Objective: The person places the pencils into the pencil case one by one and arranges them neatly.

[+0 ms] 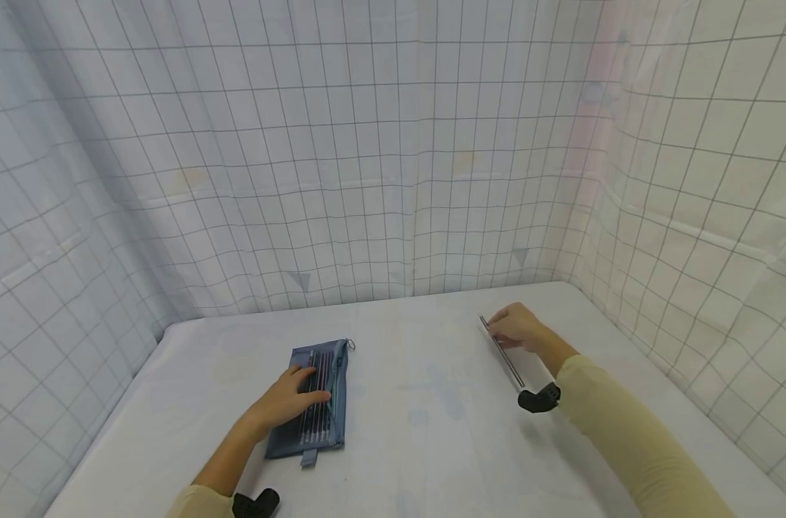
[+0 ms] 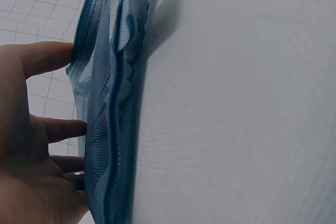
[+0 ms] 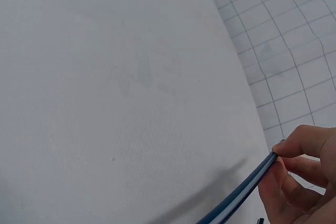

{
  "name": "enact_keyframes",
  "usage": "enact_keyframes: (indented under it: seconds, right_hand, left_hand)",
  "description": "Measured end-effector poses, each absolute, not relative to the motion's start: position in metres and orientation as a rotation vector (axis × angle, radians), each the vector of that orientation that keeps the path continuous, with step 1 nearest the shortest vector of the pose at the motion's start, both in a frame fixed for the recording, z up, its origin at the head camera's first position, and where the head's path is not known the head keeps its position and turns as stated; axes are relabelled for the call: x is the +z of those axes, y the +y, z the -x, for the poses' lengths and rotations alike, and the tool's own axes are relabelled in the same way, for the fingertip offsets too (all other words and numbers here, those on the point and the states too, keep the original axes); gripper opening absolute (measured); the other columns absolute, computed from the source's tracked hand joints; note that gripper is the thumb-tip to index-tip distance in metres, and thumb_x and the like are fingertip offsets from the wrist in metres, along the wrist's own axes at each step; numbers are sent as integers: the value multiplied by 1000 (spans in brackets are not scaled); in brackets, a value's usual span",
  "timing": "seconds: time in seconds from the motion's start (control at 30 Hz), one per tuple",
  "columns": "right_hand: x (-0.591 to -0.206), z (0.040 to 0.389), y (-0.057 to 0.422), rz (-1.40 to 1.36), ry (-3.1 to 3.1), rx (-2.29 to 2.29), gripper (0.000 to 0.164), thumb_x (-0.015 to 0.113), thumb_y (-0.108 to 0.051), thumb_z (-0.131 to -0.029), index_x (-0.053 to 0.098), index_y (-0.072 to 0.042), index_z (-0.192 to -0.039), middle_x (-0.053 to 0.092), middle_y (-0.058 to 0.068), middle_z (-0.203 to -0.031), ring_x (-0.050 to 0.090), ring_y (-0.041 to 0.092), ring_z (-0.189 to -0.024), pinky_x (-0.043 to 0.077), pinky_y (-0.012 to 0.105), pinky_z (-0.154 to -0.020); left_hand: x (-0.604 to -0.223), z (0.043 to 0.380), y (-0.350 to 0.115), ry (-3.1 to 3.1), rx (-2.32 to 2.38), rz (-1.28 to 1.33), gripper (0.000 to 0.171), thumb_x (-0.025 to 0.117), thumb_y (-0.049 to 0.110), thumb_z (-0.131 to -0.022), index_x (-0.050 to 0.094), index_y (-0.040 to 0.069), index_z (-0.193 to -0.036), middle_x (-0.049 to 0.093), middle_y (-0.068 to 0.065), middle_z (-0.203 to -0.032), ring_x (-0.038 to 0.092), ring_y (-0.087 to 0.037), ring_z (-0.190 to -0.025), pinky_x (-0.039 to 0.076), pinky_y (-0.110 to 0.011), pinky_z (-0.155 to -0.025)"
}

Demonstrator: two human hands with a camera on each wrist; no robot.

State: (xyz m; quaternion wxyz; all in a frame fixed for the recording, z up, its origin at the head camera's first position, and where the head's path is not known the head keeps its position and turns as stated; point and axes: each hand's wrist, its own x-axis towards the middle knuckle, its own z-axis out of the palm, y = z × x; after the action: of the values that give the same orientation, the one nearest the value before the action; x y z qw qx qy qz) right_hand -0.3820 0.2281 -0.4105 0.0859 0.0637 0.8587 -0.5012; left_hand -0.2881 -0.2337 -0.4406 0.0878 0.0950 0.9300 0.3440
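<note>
A flat blue mesh pencil pouch (image 1: 341,424) lies on the left of the table, with a row of slim pencils (image 1: 315,424) showing through its front. My left hand (image 1: 288,400) rests on it with fingers spread. In the left wrist view, the fingertips (image 2: 79,127) touch the pouch (image 2: 113,145) and the thumb meets its zip edge. Far over to the right, my right hand (image 1: 516,327) pinches a long, thin pencil (image 1: 506,363) near its far end. The right wrist view shows this pencil (image 3: 241,190) as bluish, between thumb and fingertips, slanting over the table.
A white cloth covers the table (image 1: 419,446). White gridded curtains (image 1: 380,180) hang behind it and along both sides. A small ring (image 1: 350,344) sits at the pouch's far corner, and a fabric tab (image 1: 309,457) sticks out at its near end.
</note>
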Motion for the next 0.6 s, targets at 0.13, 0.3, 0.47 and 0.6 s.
enact_keyframes:
  seconds: [0.13,0.3,0.47,0.6]
  right_hand:
    - [-409,382,220,-192,2555,-1487,28,67,-1,-95,66,9,-121,69,14,-104,66,22,-87,60,36,-79]
    - [-408,380,210,-156,2540,-1493,28,67,-1,-94,67,10,-120,68,15,-103,66,22,-85,60,36,-78]
    - [-410,380,202,-143,2543,-1490,27,69,-1,-94,68,9,-119,69,14,-103,66,22,-85,60,36,-78]
    - [-411,380,194,-136,2536,-1495,26,70,-1,-93,69,8,-118,69,14,-103,66,22,-83,60,37,-78]
  left_hand:
    - [-440,288,-233,2770,1024,-277,84,67,45,-97,37,-9,-154,19,-40,-160,20,-61,-145,25,-75,-109]
    - [-440,287,-233,2768,1028,-277,84,67,44,-97,37,-10,-154,18,-40,-160,20,-61,-145,25,-75,-109]
    - [-441,287,-233,2774,1025,-281,84,67,44,-97,37,-10,-154,19,-41,-160,20,-61,-145,25,-75,-109]
    - [-441,287,-233,2779,1023,-285,83,67,43,-97,37,-10,-154,19,-41,-160,20,-61,-145,25,-75,-109]
